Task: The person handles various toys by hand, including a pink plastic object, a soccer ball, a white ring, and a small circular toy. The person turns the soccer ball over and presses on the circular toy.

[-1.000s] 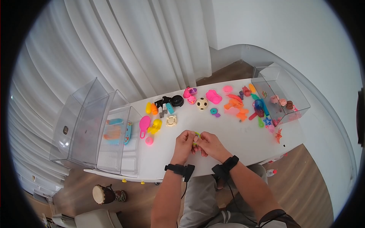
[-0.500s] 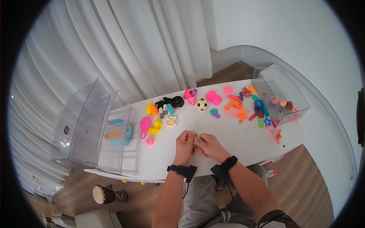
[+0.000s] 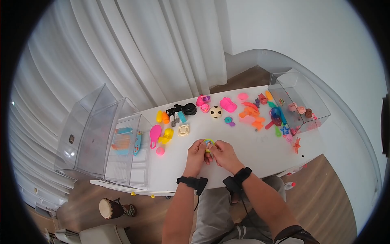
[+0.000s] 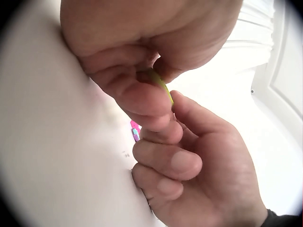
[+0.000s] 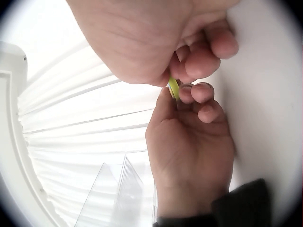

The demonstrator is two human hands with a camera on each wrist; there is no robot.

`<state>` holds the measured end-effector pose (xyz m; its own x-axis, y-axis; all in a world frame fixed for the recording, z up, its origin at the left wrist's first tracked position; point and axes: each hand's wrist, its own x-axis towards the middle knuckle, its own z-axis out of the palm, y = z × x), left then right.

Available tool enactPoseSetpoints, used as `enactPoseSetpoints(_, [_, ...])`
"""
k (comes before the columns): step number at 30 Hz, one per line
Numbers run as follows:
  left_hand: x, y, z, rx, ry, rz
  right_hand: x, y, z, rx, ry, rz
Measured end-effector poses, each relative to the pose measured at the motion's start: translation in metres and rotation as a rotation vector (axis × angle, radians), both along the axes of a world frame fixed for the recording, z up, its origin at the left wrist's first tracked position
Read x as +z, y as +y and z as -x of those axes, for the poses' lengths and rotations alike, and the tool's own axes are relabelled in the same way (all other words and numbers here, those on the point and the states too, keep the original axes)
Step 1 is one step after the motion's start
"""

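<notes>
A small round disc [image 3: 209,145] with a yellow-green rim and a picture on its face is held between both hands above the white table's near part. The left hand [image 3: 196,157] pinches its left side, and the right hand [image 3: 226,156] pinches its right side. Only the green edge [image 4: 164,88] shows in the left wrist view, between the thumbs and curled fingers. From the right wrist, a strip of the yellow-green disc [image 5: 173,88] is visible between the two hands; the fingers hide its rest.
Clear boxes stand at the left [image 3: 101,138] and right [image 3: 300,101] ends of the table [image 3: 243,162]. Along its back lie a football-patterned ball [image 3: 216,112], a pink mirror-shaped toy [image 3: 155,135], a cream ring [image 3: 183,130] and several bright toys.
The disc's printed face, mostly covered by the fingers before, now shows between the hands. Both hands have stayed in nearly the same place, with small finger movements.
</notes>
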<state>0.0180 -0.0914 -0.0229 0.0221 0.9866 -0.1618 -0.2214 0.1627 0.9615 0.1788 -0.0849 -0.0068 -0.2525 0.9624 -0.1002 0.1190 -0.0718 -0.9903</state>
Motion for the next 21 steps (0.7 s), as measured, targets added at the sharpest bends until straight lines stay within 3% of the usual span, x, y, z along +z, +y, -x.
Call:
enactPoseSetpoints(8, [0.0, 0.001, -0.003, 0.054, 0.015, -0.037, -0.005, 0.003, -0.002, 0.095, 0.005, 0.04])
enactPoseSetpoints(21, [-0.001, 0.001, -0.013, 0.12, 0.117, -0.094, -0.021, 0.004, 0.008, -0.092, -0.089, -0.156])
